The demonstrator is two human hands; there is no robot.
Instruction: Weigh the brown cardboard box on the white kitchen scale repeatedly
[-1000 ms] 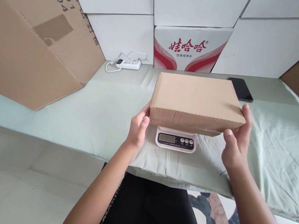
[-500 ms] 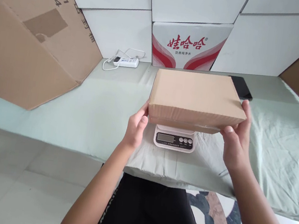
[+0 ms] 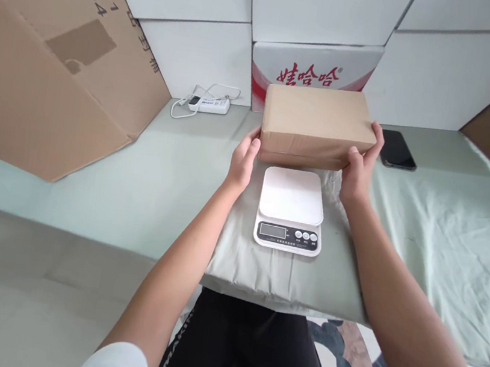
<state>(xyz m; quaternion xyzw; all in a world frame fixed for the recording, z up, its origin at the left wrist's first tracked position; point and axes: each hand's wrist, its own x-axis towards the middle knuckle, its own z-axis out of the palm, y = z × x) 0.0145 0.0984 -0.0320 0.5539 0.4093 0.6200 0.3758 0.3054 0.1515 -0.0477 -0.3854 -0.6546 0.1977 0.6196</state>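
Note:
A closed brown cardboard box [image 3: 320,121] is gripped at its two ends, just beyond the scale. My left hand [image 3: 245,158] presses its left end, with the thumb on the near side. At the right end, my right hand [image 3: 361,163] holds the near corner, fingers around the edge and thumb in front. Whether the box's underside touches the cloth is hidden. Nearer to me lies a white kitchen scale [image 3: 293,197] with a bare platform, a small display and several buttons; neither hand touches it.
A pale green cloth [image 3: 189,194] covers the table. White boxes [image 3: 194,55] line the back, one with red lettering [image 3: 310,74]. A white device with a cable [image 3: 210,104] lies back left, a black phone [image 3: 398,150] right. A large carton [image 3: 57,90] stands at left.
Both hands have carried the cardboard box away from me, from over the scale to behind it. The scale's platform has come into view, and the box now covers part of the red-lettered carton.

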